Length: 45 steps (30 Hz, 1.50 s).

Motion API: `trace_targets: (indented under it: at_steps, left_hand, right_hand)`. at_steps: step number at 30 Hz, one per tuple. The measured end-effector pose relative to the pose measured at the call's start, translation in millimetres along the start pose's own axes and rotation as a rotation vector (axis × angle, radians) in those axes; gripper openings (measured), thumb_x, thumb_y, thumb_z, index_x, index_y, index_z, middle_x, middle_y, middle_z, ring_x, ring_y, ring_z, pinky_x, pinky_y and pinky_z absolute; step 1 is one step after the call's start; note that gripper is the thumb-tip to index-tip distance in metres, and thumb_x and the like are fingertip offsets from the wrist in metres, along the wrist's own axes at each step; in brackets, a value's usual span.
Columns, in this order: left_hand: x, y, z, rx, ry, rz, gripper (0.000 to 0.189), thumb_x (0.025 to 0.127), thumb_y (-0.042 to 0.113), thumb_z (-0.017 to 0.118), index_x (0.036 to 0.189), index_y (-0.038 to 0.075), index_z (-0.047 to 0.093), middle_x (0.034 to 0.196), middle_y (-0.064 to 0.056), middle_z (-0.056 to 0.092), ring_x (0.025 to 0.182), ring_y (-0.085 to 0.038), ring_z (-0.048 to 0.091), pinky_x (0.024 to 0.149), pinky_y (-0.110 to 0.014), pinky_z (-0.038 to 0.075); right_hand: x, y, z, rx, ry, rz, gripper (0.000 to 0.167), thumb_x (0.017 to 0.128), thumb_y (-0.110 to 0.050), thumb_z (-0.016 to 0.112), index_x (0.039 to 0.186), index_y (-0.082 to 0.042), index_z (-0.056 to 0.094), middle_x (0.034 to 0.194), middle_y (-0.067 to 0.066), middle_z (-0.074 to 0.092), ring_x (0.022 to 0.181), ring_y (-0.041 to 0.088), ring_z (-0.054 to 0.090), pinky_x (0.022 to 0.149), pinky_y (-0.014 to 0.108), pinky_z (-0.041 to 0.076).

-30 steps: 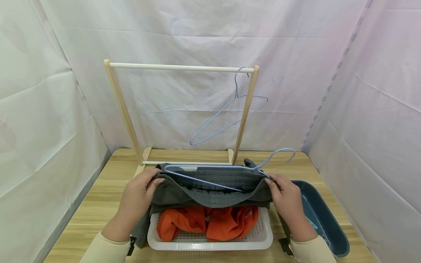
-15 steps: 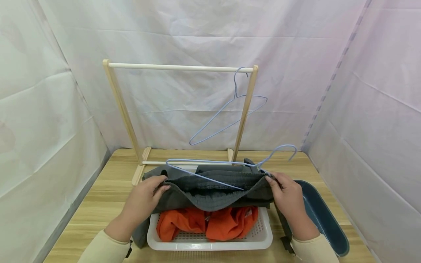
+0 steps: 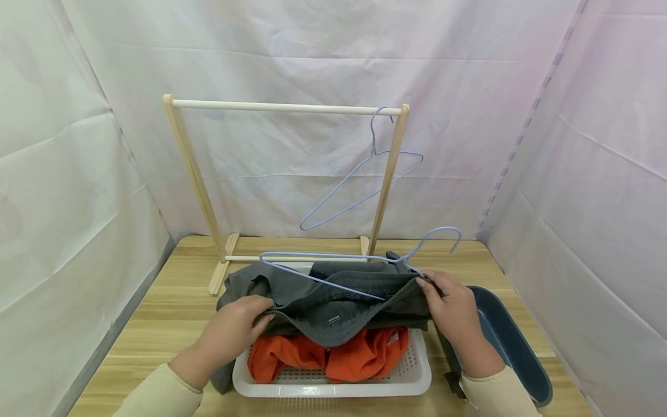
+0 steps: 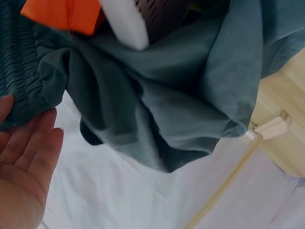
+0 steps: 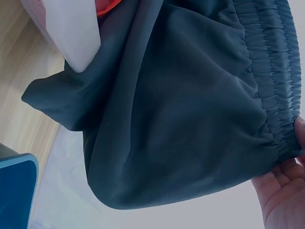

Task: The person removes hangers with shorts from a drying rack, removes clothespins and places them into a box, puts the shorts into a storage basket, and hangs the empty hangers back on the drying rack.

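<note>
Dark grey elastic-waist pants (image 3: pixel 333 333) lie bunched over a white basket, their waistband opening facing up. At the left end of the waistband, my left hand (image 3: pixel 234 324) pinches the edge between thumb and fingers. My right hand (image 3: pixel 452 307) pinches the opposite end, beside the hanger's right corner; whether it also holds the wire cannot be told. A light blue wire hanger (image 3: pixel 333 255) slants with its right part inside the waistband and its left end above the fabric. Gathered elastic (image 5: pixel 274 76) fills the right wrist view's edge, next to the right fingers.
An orange garment (image 3: pixel 365 353) lies in the white perforated basket (image 3: pixel 333 390). Behind stands a wooden rack (image 3: pixel 286 107) with another blue hanger (image 3: pixel 339 188) on its bar. A dark blue tray (image 3: pixel 521 359) sits to the right. Fabric walls surround the table.
My left hand has lowered the waistband's left end toward me, clear of the hanger's left end, and the opening shows a label. My right hand keeps its hold; the hook has shifted slightly.
</note>
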<state>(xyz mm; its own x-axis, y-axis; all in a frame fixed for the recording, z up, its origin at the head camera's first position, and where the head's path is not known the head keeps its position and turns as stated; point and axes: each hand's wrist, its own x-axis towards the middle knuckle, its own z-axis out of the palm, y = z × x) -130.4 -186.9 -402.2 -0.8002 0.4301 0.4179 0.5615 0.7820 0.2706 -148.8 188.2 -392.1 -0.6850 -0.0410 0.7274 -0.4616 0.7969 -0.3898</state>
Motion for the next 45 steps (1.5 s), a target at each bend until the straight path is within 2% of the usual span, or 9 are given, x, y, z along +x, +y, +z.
trace_targets:
  at_steps: [3,6,13,23,27,32,45]
  left_hand:
    - [-1.8,0.4,4.3,-0.007,-0.035,0.034,0.015,0.081,0.007,0.075,0.095,0.009,0.069,0.094,0.0,0.069,0.087,-0.016,0.067,0.073,-0.032,0.057]
    - [-3.1,0.5,8.9,-0.009,-0.071,0.069,0.014,0.082,0.007,0.075,0.093,0.011,0.068,0.091,0.002,0.068,0.084,-0.015,0.066,0.071,-0.031,0.056]
    - [-5.0,2.1,16.4,0.008,-0.104,0.154,0.013,0.08,0.008,0.075,0.088,0.012,0.066,0.085,0.003,0.066,0.078,-0.013,0.064,0.067,-0.028,0.055]
    - [-9.6,5.1,24.0,0.052,-0.158,0.201,0.016,0.077,0.009,0.078,0.083,0.012,0.064,0.08,0.003,0.065,0.076,-0.012,0.063,0.064,-0.026,0.055]
    - [-11.9,5.7,27.2,0.047,-0.175,0.213,0.016,0.077,0.011,0.078,0.08,0.014,0.063,0.078,0.005,0.064,0.073,-0.011,0.062,0.063,-0.025,0.053]
    - [-14.1,5.5,30.6,0.045,-0.236,0.216,0.014,0.078,0.011,0.077,0.077,0.015,0.064,0.074,0.006,0.062,0.07,-0.01,0.061,0.059,-0.024,0.052]
    - [-13.0,6.6,34.4,0.003,-0.399,0.166,0.014,0.077,0.008,0.078,0.079,0.015,0.065,0.075,0.007,0.064,0.07,-0.008,0.062,0.06,-0.025,0.052]
  right_hand:
    - [0.3,-0.8,1.0,0.004,-0.012,-0.003,0.015,0.079,0.001,0.075,0.093,-0.004,0.073,0.089,0.008,0.07,0.083,0.025,0.069,0.068,0.044,0.056]
    - [1.1,-1.6,2.7,0.004,-0.015,-0.018,0.016,0.079,0.001,0.075,0.094,-0.004,0.074,0.089,0.008,0.07,0.084,0.025,0.069,0.068,0.044,0.056]
    - [3.2,-4.4,5.4,-0.007,-0.019,-0.069,0.017,0.076,0.003,0.076,0.093,-0.001,0.073,0.087,0.01,0.07,0.083,0.026,0.069,0.068,0.044,0.056]
    - [4.4,-6.9,7.8,0.003,-0.056,-0.082,0.017,0.076,0.003,0.076,0.093,-0.002,0.073,0.09,0.01,0.071,0.083,0.027,0.069,0.07,0.046,0.057]
    - [5.1,-7.2,9.3,0.004,-0.068,-0.094,0.018,0.077,0.002,0.076,0.094,-0.002,0.073,0.091,0.01,0.071,0.085,0.027,0.069,0.072,0.046,0.057]
    - [6.1,-9.1,11.5,0.003,-0.079,-0.119,0.018,0.076,0.003,0.077,0.093,-0.002,0.072,0.09,0.01,0.071,0.084,0.026,0.069,0.071,0.044,0.057]
    - [7.6,-13.3,15.7,-0.02,-0.113,-0.15,0.018,0.076,0.001,0.077,0.092,-0.003,0.071,0.086,0.008,0.069,0.082,0.025,0.068,0.068,0.042,0.057]
